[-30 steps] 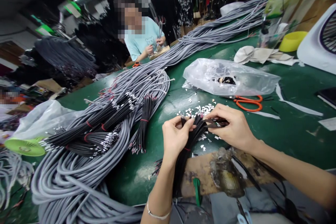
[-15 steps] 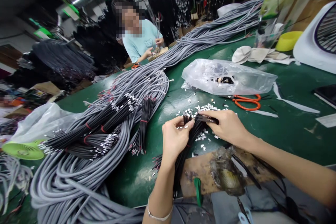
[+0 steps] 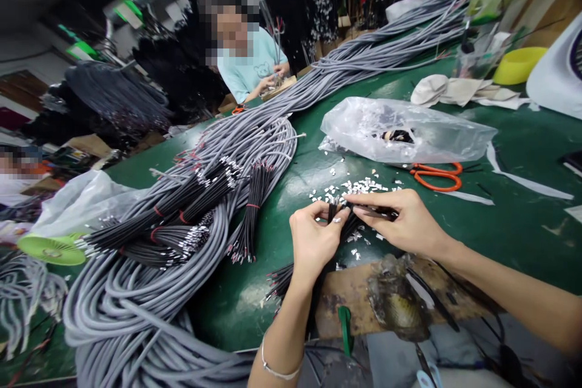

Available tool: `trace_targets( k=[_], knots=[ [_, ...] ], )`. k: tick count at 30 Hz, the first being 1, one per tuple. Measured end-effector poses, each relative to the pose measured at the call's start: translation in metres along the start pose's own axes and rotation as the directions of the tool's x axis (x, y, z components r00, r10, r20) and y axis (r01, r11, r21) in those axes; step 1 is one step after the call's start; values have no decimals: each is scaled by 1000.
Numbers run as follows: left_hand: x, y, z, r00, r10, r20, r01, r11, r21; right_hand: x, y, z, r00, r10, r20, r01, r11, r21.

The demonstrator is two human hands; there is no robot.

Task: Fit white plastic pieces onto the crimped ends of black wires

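The green worktable (image 3: 227, 306) carries grey cables (image 3: 131, 309), coiled along its left side; a clear plastic bag (image 3: 448, 133) lies beyond the hands; the left hand (image 3: 313, 239) pinches black wires (image 3: 349, 228) near their upper ends, in front of the bag; the right hand (image 3: 416, 224) grips a dark tool (image 3: 381, 212), its type apparently obscured by the fingers; orange-handled scissors (image 3: 439, 177) lie just beside the bag; small silvery scraps (image 3: 364, 187) are scattered around the wire ends.

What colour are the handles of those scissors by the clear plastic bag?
The scissors' handles are bright orange, best seen in the head camera view.
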State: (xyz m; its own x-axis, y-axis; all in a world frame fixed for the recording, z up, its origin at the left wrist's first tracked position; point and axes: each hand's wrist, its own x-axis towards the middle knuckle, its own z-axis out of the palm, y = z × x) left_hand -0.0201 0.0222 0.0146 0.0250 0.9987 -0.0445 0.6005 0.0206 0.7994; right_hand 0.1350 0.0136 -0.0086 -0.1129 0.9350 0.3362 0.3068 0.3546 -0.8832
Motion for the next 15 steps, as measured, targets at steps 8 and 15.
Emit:
trace_targets(
  k=[8,15],
  knots=[
    [-1,1,0,999,-6,-49,7,1000,23,-1,-1,-4,962,-249,-114,175,878,-447],
    [-2,-1,1,996,-34,-85,34,999,0,-3,4,-8,892,-443,-85,274,681,-679]
  ],
)
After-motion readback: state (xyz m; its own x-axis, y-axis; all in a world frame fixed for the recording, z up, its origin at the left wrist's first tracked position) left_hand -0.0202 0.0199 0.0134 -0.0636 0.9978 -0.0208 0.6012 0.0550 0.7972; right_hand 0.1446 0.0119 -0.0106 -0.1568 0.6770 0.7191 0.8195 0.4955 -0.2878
